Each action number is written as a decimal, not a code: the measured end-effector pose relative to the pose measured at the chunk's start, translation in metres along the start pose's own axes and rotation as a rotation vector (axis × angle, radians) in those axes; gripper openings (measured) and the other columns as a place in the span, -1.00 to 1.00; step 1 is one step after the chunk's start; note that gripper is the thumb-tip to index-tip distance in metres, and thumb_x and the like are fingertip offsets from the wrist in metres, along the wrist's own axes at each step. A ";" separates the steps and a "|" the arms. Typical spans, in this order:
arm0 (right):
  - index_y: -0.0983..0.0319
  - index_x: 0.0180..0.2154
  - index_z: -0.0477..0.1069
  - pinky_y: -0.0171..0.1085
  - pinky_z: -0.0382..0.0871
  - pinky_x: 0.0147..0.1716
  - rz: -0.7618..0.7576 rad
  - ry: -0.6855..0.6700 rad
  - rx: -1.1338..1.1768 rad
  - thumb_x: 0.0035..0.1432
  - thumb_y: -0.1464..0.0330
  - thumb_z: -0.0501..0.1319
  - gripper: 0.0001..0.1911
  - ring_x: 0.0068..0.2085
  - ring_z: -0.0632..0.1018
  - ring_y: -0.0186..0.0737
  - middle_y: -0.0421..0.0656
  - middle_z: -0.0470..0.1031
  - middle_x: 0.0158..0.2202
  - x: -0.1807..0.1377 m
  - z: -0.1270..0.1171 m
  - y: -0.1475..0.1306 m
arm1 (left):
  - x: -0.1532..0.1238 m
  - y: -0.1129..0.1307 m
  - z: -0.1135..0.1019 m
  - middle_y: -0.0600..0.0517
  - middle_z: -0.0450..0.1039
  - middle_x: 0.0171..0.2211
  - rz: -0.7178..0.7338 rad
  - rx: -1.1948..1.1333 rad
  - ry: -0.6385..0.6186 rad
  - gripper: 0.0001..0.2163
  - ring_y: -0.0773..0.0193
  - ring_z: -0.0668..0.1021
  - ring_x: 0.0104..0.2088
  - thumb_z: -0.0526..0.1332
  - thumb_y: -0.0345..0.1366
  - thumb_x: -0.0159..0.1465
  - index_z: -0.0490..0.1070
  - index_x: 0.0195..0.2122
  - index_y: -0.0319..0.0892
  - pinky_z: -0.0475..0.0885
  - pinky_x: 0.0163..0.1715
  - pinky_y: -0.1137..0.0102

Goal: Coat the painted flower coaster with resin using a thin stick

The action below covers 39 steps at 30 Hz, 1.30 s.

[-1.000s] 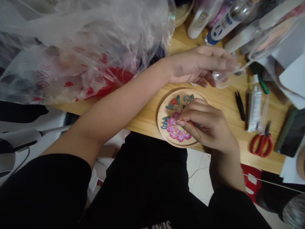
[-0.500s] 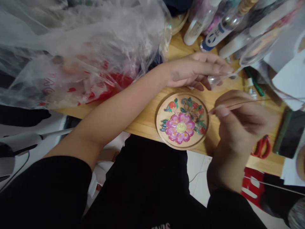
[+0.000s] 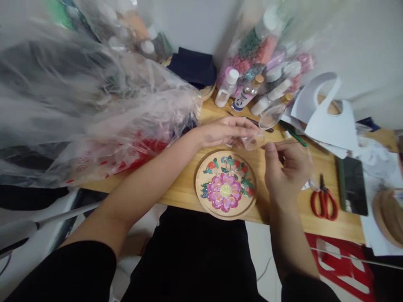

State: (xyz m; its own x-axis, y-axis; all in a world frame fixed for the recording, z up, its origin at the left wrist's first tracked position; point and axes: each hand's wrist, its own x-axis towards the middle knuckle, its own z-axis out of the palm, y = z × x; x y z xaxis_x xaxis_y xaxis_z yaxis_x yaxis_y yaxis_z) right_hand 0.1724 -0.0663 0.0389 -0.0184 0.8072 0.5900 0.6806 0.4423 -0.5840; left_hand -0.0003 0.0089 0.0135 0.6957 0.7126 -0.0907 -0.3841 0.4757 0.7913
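My left hand (image 3: 229, 131) has its fingers closed on a small clear plastic cup (image 3: 250, 142), whose round clear lid (image 3: 271, 116) hangs open behind it. Close to the cup's right side is my right hand (image 3: 288, 170), fingers pinched. A thin stick showed in that pinch earlier; now it is mostly hidden, with its tip near the cup. Below both hands, at the table's front edge, lies a round wooden plate (image 3: 247, 204). It bears a raised pink flower (image 3: 225, 191) with a yellow centre, plus red fruits and green-blue leaves outlined in gold.
Red-handled scissors (image 3: 324, 204) and a dark phone (image 3: 352, 184) lie to the right on the wooden table (image 3: 181, 184). Several bottles (image 3: 245, 95), a green pen (image 3: 293, 133) and white paper pieces (image 3: 330, 121) are behind. A large clear plastic bag (image 3: 126, 109) covers the left.
The view has tilted up, showing more of the table's back. My right hand has moved from the plate's right edge to the cup. My left hand still holds the cup.
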 end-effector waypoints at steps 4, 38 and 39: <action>0.21 -0.51 0.38 -0.31 0.22 -0.47 -0.027 -0.061 -0.029 0.21 0.37 0.23 -0.77 -0.48 0.39 -0.37 -0.26 0.41 -0.53 0.001 0.001 -0.007 | 0.000 0.000 -0.001 0.08 0.53 -0.37 -0.001 0.002 -0.022 -0.61 0.46 0.56 -0.39 0.48 -0.23 -0.03 0.45 -0.24 -0.29 0.36 -0.37 0.49; 0.23 -0.34 0.44 -0.20 0.36 -0.30 -0.372 -0.885 0.459 0.19 0.48 0.22 -0.94 -0.35 0.49 -0.27 -0.16 0.50 -0.41 -0.003 0.001 -0.027 | -0.005 0.007 0.011 0.06 0.50 -0.45 -0.034 0.094 0.070 -0.90 0.48 0.51 -0.50 0.18 -0.41 0.30 0.39 -0.19 -0.33 0.31 -0.40 0.51; 0.23 -0.33 0.44 -0.20 0.36 -0.29 -0.382 -0.889 0.460 0.18 0.48 0.22 -0.94 -0.34 0.49 -0.27 -0.15 0.50 -0.40 -0.003 0.002 -0.026 | -0.005 0.006 0.010 0.06 0.50 -0.44 -0.023 0.091 0.054 -0.88 0.48 0.52 -0.49 0.20 -0.40 0.29 0.39 -0.19 -0.34 0.31 -0.39 0.51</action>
State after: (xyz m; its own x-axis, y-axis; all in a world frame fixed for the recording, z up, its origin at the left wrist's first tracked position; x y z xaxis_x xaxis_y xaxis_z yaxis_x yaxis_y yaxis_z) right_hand 0.1534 -0.0797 0.0514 -0.8251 0.4968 0.2689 0.1787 0.6812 -0.7099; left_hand -0.0005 0.0031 0.0248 0.6694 0.7296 -0.1401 -0.3097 0.4454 0.8401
